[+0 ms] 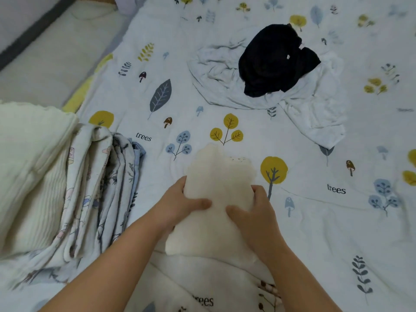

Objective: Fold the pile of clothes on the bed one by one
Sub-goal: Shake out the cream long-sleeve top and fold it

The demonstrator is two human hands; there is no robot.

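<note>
A cream garment (216,176), folded into a narrow strip, lies on the bed in front of me. My left hand (182,203) grips its left edge, thumb on top and fingers tucked under. My right hand (252,212) grips the right edge the same way. Farther back lies the pile: a crumpled black garment (272,61) on top of a rumpled white garment (315,109).
The bed sheet (337,221) is white with printed trees and leaves. A stack of folded quilts and blankets (56,183) sits at the left. A pale floor strip (45,52) runs beyond the bed's left edge.
</note>
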